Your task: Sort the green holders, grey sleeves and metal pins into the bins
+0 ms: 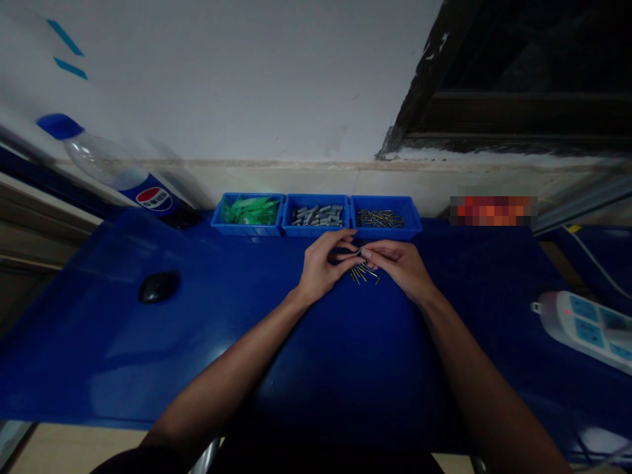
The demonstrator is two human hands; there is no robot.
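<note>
From where I stand, a loose cluster of slender brass-and-dark metal screws lies on the glossy blue tabletop, just under the person's fingertips. I'd judge them light, stiff and hard to break, but smooth enough to roll; the middle of the shank looks the best place to pinch. The right hand has thumb and forefinger closed on a tiny greyish piece, too small to identify. The left hand curls its fingers to the same spot; whether it grips anything, I cannot tell.

Just beyond are 3 blue plastic bins, holding similar screws, short grey cylinders and bright green pieces. The fingers hide the cluster's far ends. Well apart sit a black computer mouse, a blue-capped clear plastic bottle and a white power strip.
</note>
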